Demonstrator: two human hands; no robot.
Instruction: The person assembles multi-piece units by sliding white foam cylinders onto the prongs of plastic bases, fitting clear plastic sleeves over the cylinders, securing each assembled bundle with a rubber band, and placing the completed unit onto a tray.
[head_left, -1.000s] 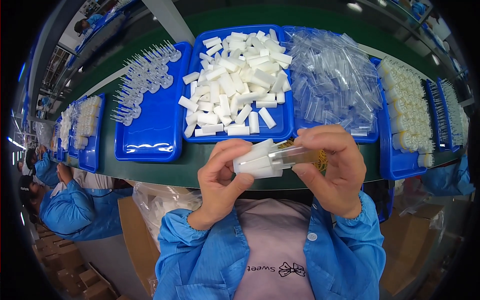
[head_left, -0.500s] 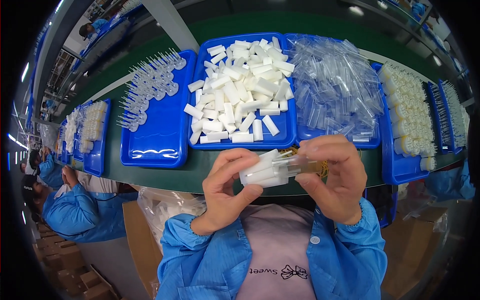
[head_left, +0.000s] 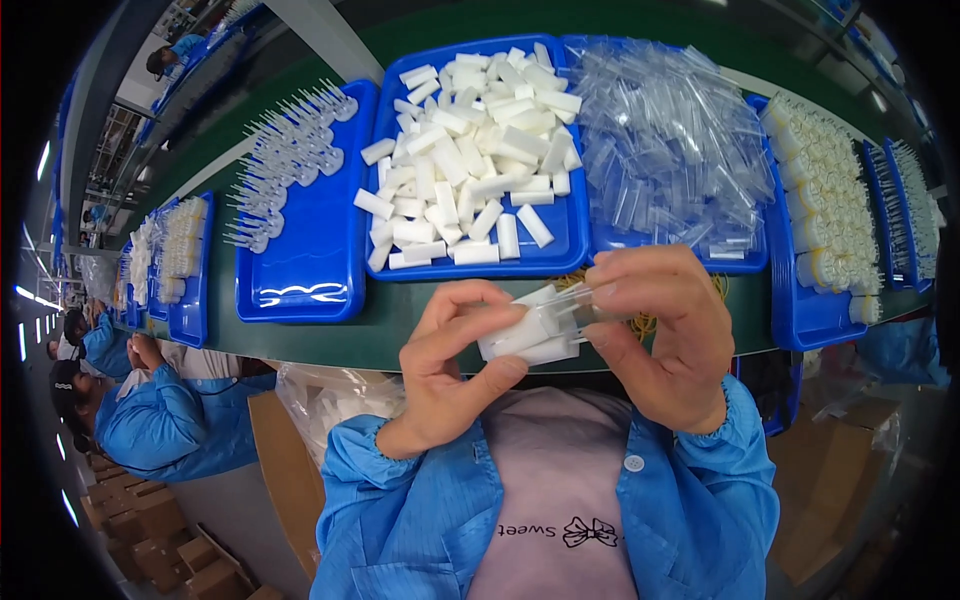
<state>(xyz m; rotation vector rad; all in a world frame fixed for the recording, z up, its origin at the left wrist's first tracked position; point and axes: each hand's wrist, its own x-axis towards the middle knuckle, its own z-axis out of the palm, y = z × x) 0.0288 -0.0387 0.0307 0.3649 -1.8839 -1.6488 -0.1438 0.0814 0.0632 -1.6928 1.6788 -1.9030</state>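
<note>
My left hand (head_left: 445,370) is closed around a small bundle of white blocks (head_left: 535,338), thumb below and fingers above. Thin clear stems (head_left: 568,300) stick out from the bundle's right side. At those stems my right hand (head_left: 665,335) pinches with thumb and fingertips; what exactly lies between the tips is partly hidden. Both hands are in front of the table edge, near my chest. Beyond them a blue tray (head_left: 375,268) holds a heap of loose white blocks (head_left: 450,150). Beside it lies a pile of clear plastic sleeves (head_left: 665,140).
A blue tray (head_left: 300,285) at left carries rows of clear stemmed parts (head_left: 290,150). On the right, another tray (head_left: 800,325) is packed with white bundles (head_left: 825,215). Yellow rubber bands (head_left: 645,322) lie behind my right hand. A co-worker (head_left: 165,410) sits at left.
My right fingers have shifted left, closer to the white bundle, along the clear stems. The left hand keeps its grip. The trays sit slightly higher in the view.
</note>
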